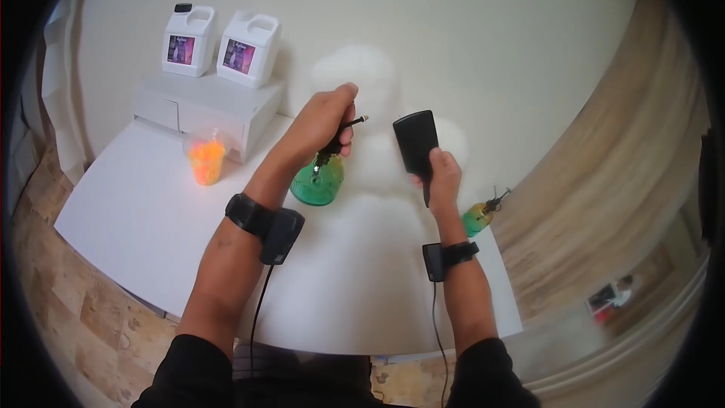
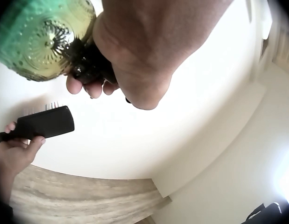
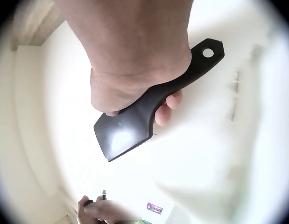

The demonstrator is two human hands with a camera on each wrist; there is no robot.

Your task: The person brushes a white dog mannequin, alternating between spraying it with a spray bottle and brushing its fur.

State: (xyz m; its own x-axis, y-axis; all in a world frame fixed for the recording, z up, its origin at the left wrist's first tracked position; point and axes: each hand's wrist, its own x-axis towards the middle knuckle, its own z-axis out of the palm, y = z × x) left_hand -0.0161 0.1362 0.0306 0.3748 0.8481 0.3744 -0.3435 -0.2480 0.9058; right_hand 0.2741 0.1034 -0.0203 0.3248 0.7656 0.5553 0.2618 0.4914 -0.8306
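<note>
My left hand grips the black spray top of a green-and-yellow embossed glass bottle. Its thin nozzle points to the right, and in the left wrist view the patterned glass fills the upper left corner. A black paddle hairbrush is in my right hand, held by the handle with its flat back facing up. Bristles show along its far side in the left wrist view. Seen from the right wrist, the handle ends in a hanging hole, and fingers wrap beneath it.
Two white jugs with purple labels stand on a white box at the back left. Before it is a clear cup of orange and yellow pieces. A second green-and-yellow spray bottle stands near the right edge of the white table.
</note>
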